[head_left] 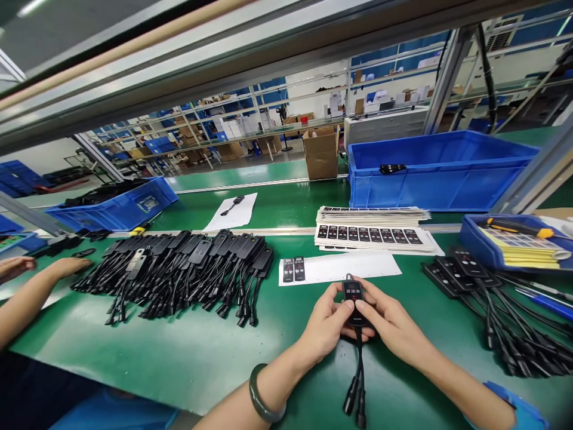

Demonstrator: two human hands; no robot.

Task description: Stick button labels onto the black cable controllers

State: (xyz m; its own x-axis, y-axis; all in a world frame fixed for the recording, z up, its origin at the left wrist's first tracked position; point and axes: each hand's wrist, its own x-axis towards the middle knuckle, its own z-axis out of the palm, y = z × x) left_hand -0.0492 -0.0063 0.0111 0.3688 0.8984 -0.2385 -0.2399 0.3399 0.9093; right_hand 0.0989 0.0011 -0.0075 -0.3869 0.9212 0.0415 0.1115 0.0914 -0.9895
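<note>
"Black plastic, a flat rectangular controller with a printed face (pixel 353 291): where is it?"

"Lower part of the frame, a little right of centre, over the glossy green tabletop (pixel 215 358)."

"And the person's hands?"

"Both are clamped on it. The left hand (pixel 329 322) grips one side, the right hand (pixel 387 313) the other, thumbs pressed to the front and fingers curled behind. Two short black leads with plug ends (pixel 359 364) hang toward the bottom edge."

"What is near them?"

"Just above in the frame, a long white paper sheet (pixel 349 270) with two black labels (pixel 299 269) at its left end; beyond that, a stack of white sheets printed with rows of black labels (pixel 369 234)."

"Towards the right edge?"

"A pile of black cabled controllers (pixel 461 266), just below a shallow blue plastic tray (pixel 486 255)."

"And left?"

"A broad heap of black cabled controllers (pixel 197 254), with a co-worker's hand (pixel 71 266) near its left end."
</note>
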